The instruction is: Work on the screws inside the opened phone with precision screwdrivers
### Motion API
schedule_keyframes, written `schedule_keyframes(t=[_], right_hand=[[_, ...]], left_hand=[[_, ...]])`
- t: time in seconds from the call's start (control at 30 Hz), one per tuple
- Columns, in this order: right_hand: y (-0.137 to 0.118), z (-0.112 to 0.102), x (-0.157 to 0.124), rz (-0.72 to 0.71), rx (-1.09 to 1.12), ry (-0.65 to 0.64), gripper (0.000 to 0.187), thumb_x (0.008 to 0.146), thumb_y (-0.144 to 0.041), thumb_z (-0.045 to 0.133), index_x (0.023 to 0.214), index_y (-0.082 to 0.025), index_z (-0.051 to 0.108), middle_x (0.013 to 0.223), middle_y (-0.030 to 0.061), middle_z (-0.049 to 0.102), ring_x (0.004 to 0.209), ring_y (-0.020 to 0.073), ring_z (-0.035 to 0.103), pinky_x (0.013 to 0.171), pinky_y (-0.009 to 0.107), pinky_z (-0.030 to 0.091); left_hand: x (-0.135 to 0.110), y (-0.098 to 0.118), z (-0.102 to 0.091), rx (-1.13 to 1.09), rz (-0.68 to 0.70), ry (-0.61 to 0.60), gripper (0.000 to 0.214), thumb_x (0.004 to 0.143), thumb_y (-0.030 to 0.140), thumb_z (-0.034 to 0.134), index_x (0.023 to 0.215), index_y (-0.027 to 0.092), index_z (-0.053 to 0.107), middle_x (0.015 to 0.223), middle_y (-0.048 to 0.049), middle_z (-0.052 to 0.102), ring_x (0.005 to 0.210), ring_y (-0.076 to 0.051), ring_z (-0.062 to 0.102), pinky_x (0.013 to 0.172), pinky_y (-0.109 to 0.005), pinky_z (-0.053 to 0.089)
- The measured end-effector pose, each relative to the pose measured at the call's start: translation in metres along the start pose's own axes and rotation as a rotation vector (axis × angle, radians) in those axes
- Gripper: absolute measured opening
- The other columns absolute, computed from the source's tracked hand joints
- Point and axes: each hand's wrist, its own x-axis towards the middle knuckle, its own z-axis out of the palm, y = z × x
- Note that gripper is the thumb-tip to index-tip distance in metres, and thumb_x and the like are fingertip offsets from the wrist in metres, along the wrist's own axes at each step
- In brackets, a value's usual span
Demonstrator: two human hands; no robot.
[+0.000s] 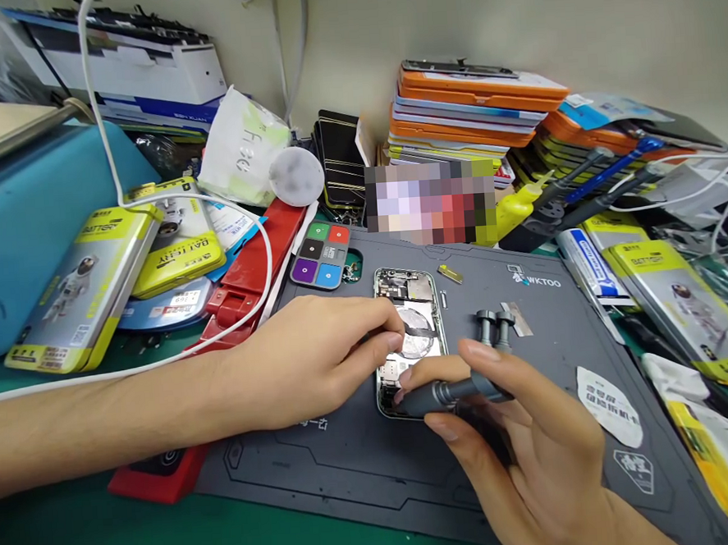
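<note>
An opened smartphone lies on the grey mat, its inner parts showing. My left hand reaches over the phone's left edge, thumb and forefinger closed together above its middle; anything between them is hidden. A dark strip runs across the phone's round silvery coil from beside those fingertips. My right hand grips a dark grey screwdriver, held almost flat, with its front end over the phone's lower part. The forefinger rests near the phone's lower left corner. The driver's tip cannot be made out.
Two dark screwdrivers stand just right of the phone. On the mat lie a small gold-coloured piece and a white label. A coloured screw tray sits behind. A white cable loops past my left forearm; battery boxes flank the mat.
</note>
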Motion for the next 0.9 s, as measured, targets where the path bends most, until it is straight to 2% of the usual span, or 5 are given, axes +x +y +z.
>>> schedule_keyframes(t=[0.2, 0.47, 0.63, 0.77, 0.9], right_hand=[[-0.001, 0.000, -0.002, 0.070, -0.061, 0.065, 0.085, 0.095, 0.004, 0.062, 0.167, -0.028, 0.032, 0.149, 0.0147, 0.061, 0.128, 0.0255, 0.069, 0.096, 0.039, 0.069], [-0.001, -0.002, -0.003, 0.033, -0.027, 0.002, 0.091, 0.093, 0.010, 0.058, 0.169, -0.030, 0.026, 0.151, 0.0126, 0.060, 0.137, 0.0262, 0.064, 0.115, 0.048, 0.059], [0.000, -0.002, -0.006, 0.029, -0.032, 0.006, 0.091, 0.092, 0.008, 0.059, 0.168, -0.031, 0.027, 0.151, 0.0115, 0.062, 0.138, 0.0271, 0.064, 0.115, 0.050, 0.058], [0.000, -0.001, -0.002, 0.003, -0.047, 0.007, 0.092, 0.091, 0.008, 0.060, 0.168, -0.029, 0.027, 0.152, 0.0147, 0.060, 0.139, 0.0284, 0.063, 0.104, 0.046, 0.065], [-0.002, -0.002, 0.008, -0.071, -0.046, -0.001, 0.091, 0.089, 0.008, 0.062, 0.166, -0.028, 0.032, 0.139, 0.0112, 0.068, 0.125, 0.0215, 0.069, 0.098, 0.037, 0.065]], left_hand=[[0.001, 0.001, 0.001, 0.004, 0.000, 0.010, 0.019, 0.109, 0.030, 0.051, 0.104, 0.024, 0.068, 0.098, 0.0067, 0.072, 0.086, -0.011, 0.064, 0.074, -0.025, 0.040], [0.001, 0.000, 0.003, 0.035, 0.026, 0.034, 0.014, 0.104, 0.028, 0.060, 0.096, 0.023, 0.070, 0.086, 0.0069, 0.068, 0.074, -0.009, 0.058, 0.065, -0.023, 0.037], [0.004, -0.001, 0.003, 0.016, 0.034, 0.032, 0.011, 0.103, 0.026, 0.062, 0.098, 0.022, 0.071, 0.087, 0.0071, 0.069, 0.074, -0.008, 0.059, 0.065, -0.022, 0.038], [0.004, -0.001, 0.003, 0.013, 0.036, 0.024, 0.012, 0.103, 0.027, 0.061, 0.097, 0.022, 0.071, 0.088, 0.0064, 0.069, 0.074, -0.008, 0.059, 0.065, -0.022, 0.038], [0.001, 0.000, 0.002, 0.011, 0.044, 0.017, 0.011, 0.102, 0.024, 0.061, 0.098, 0.022, 0.071, 0.090, 0.0057, 0.070, 0.077, -0.009, 0.060, 0.068, -0.023, 0.039]])
